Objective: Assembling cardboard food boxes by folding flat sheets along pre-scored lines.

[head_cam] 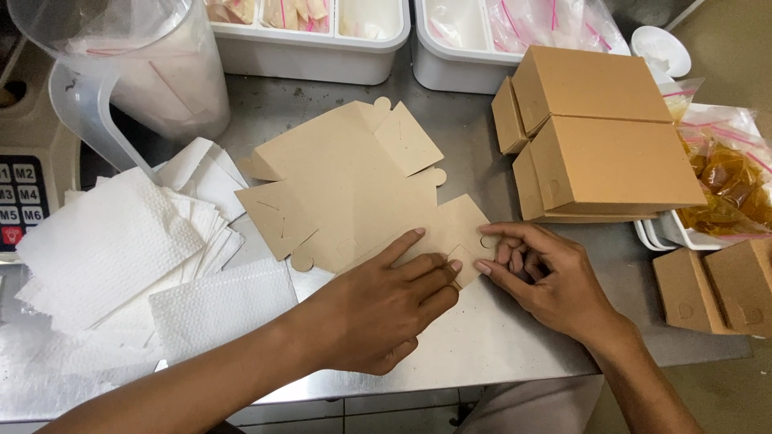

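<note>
A flat brown cardboard box sheet [354,189] lies on the shiny metal worktop [490,337]. The left hand [378,309] presses down on the near part of the sheet, fingers [406,241] spread flat and gripping nothing. The right hand [547,277] is just beside it, with its fingers curled and pinching a small flap [465,259] at the sheet's corner.

To the left of the fingers lie white paper napkins [104,241] in a loose heap, too many to count. Past them stands one clear plastic jug [137,68], next to a keypad machine [22,201].

Beyond the right fingers sit two folded brown boxes [603,153], side by side. To the right of that hand are two more brown boxes [716,285], near a bag of orange-brown food [728,185] in a white tray. Two white bins [322,48] stand at the far edge. Nothing lies between the hands and the sheet.
</note>
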